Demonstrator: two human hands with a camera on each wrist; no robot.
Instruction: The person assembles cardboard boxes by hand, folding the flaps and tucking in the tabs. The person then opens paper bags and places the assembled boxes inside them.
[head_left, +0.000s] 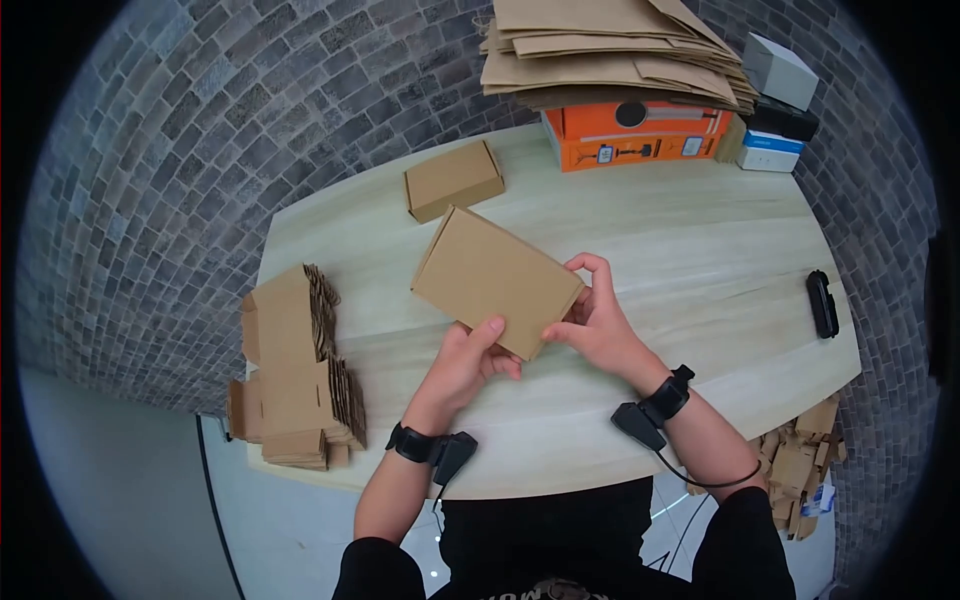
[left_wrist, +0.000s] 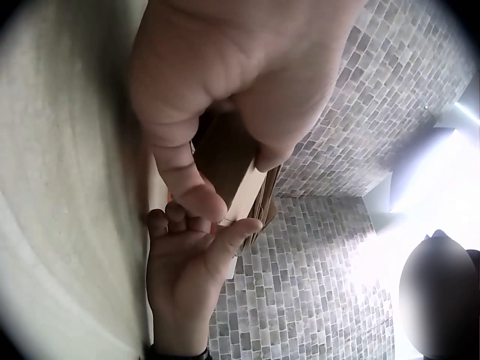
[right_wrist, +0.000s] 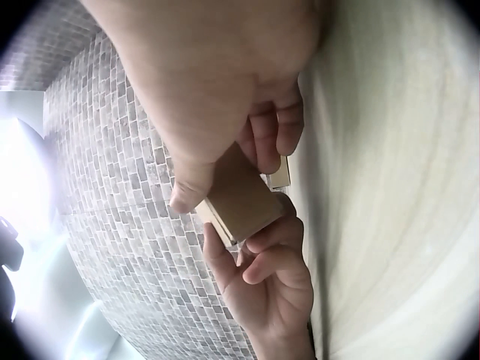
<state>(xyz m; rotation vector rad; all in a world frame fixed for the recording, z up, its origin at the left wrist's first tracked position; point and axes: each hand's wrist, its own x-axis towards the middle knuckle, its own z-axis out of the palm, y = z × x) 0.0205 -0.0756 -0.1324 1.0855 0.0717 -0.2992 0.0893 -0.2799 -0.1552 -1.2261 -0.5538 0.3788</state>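
Held box: a plain brown cardboard box [head_left: 495, 285] is held above the table [head_left: 700, 240], near its middle, with the broad face turned up and 1 corner pointed toward the far side.
Left hand: the near edge of the box is gripped by the left hand [head_left: 465, 360]; the thumb is laid on the broad face and the fingers are tucked below.
Right hand: the right end of the box is gripped by the right hand [head_left: 600, 325], with thumb and index finger spread along that end.
Hands together: both are clamped on the same box, and in the head view a small gap is seen between them.
Wrists: a black strap with a small device is worn on each.
Second box: a closed brown box [head_left: 455, 180] is set on the table just beyond the held box, not touched by either hand.
Left side: flattened cardboard [head_left: 290, 330] is stacked in 2 piles along the table's edge.
Far side: brown paper sheets or bags [head_left: 610, 60] are heaped on an orange box [head_left: 640, 135]; beside it, a blue-and-white box [head_left: 770, 152] is placed.
Right edge: a black object [head_left: 822, 305] is laid there; its kind cannot be told.
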